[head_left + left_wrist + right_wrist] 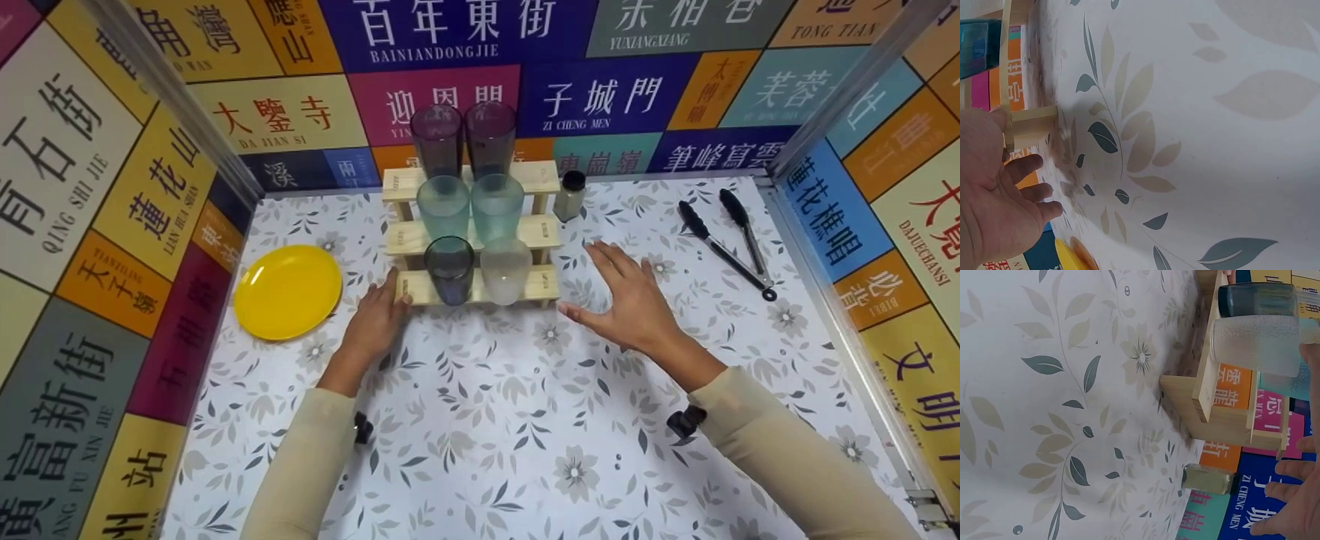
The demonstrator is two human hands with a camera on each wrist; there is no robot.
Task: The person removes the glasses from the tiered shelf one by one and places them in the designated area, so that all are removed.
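A three-step wooden rack [480, 286] holds several glasses in two columns. On the lowest step stand a dark glass [449, 271] and a frosted clear glass [506, 271]. Two teal glasses [496, 210] occupy the middle step, and two purple glasses [437, 142] the top one. My left hand [377, 319] pinches the left end of the lowest step between thumb and index finger, its other fingers loose. Right of the rack, my right hand [634, 304] is held apart from it with spread fingers and nothing in it; in the right wrist view its fingers [1280, 492] show at the right edge.
A yellow plate [288, 292] lies on the left of the flower-patterned tabletop [480, 450]. Close by the rack's right rear stands a small black-capped glass bottle [571, 196]. Black-tipped tongs [731, 247] lie spread at the right. Panels with lettering [435, 37] wall the table in.
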